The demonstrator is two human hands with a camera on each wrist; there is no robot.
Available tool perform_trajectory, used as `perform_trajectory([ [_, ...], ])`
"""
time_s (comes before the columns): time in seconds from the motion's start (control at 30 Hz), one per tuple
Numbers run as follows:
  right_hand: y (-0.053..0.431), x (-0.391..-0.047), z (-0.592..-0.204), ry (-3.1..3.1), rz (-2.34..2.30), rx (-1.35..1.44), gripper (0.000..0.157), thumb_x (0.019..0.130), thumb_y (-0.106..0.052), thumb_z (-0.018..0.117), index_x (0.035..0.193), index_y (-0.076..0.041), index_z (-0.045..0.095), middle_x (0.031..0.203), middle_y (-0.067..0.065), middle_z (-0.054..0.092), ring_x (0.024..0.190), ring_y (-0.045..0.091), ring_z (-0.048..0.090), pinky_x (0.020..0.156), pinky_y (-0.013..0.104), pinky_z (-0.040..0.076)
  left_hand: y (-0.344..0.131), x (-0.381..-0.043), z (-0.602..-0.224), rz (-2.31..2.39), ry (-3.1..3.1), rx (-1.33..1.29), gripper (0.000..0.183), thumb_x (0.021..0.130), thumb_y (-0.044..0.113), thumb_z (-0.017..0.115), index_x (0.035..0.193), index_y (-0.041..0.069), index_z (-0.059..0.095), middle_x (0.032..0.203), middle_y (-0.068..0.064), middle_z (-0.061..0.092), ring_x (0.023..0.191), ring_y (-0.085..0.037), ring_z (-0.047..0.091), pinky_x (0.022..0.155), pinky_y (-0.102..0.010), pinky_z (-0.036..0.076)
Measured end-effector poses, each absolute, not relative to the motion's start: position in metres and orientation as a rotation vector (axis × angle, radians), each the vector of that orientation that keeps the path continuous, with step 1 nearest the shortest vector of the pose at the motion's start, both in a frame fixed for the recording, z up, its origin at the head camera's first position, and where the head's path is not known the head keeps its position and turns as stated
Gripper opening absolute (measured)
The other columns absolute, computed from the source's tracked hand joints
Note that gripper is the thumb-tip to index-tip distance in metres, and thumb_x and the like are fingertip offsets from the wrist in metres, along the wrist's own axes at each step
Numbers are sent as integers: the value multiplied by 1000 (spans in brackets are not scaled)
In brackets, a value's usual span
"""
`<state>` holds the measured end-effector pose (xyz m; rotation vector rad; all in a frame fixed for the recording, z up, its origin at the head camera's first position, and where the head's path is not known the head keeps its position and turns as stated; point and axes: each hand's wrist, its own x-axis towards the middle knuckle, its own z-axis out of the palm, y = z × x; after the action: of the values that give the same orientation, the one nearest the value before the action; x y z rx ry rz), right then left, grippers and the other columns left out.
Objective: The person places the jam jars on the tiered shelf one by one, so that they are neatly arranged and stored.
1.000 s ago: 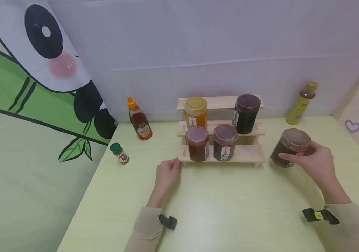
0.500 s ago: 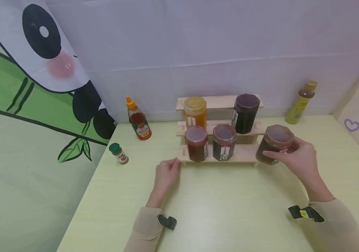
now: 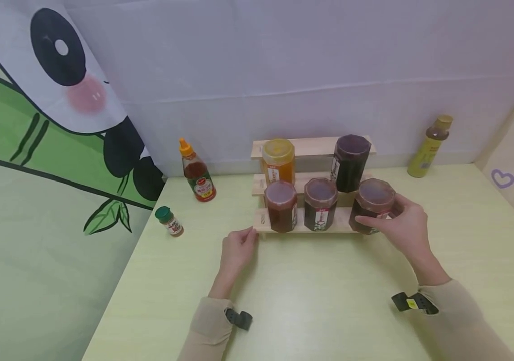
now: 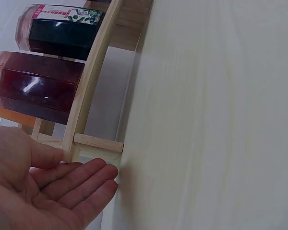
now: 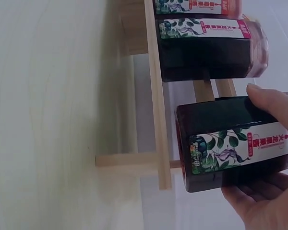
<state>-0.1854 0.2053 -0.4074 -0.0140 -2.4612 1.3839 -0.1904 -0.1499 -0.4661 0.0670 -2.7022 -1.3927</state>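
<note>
A three-step wooden rack (image 3: 279,228) stands at the back middle of the table. My left hand (image 3: 237,250) pinches the left end of its lowest step between thumb and index finger; the other fingers (image 4: 86,184) lie straight below. My right hand (image 3: 403,225) grips a dark octagonal jar (image 5: 235,139) by its sides, over the right end of that step. In the right wrist view a narrow gap shows between jar bottom and step. On the lowest step stand a reddish jar (image 3: 281,208) and a dark jar (image 3: 320,205). Higher up are an amber jar (image 3: 278,163) and a near-black jar (image 3: 350,163).
Left of the rack stand a sauce bottle (image 3: 199,175) with an orange cap and a small green-capped spice jar (image 3: 169,221). A yellow-labelled bottle (image 3: 430,148) is at the back right. A cloth backdrop (image 3: 306,60) hangs behind the table (image 3: 320,301).
My right hand has carried the dark jar leftward, from beside the rack to over the right end of its lowest step. The left hand has stayed at the rack's left end.
</note>
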Motion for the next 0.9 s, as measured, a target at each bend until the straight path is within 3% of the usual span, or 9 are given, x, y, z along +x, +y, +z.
perform_trajectory([
  [0.27, 193, -189, -415, -2415, 1468, 20, 65, 66, -29, 89, 121, -5, 62, 107, 10, 66, 91, 13, 60, 73, 17, 46, -151, -191, -469, -1424, -2702, 63, 26, 98, 20, 55, 114, 5, 69, 101, -9, 70, 43, -11, 35, 41, -24, 32],
  [0.43, 187, -193, -415, -2390, 1512, 23, 72, 66, -28, 89, 128, -7, 59, 115, 10, 65, 103, 21, 61, 80, 24, 48, -151, -191, -469, -1424, -2700, 75, 26, 98, 20, 55, 114, 5, 69, 101, -8, 71, 43, -11, 36, 40, -24, 32],
  [0.77, 180, -198, -420, -2374, 1539, -33, 70, 66, -31, 89, 124, -4, 61, 113, 11, 65, 102, 20, 61, 80, 18, 46, -150, -192, -470, -1408, -2707, 72, 26, 98, 21, 55, 113, 5, 69, 103, -8, 70, 45, -11, 36, 42, -25, 33],
  [0.9, 179, -198, -421, -2379, 1536, -18, 71, 67, -31, 88, 125, -3, 60, 115, 12, 65, 106, 24, 60, 83, 22, 47, -150, -191, -468, -1411, -2701, 77, 26, 98, 20, 55, 113, 5, 69, 102, -8, 70, 44, -11, 35, 41, -24, 32],
])
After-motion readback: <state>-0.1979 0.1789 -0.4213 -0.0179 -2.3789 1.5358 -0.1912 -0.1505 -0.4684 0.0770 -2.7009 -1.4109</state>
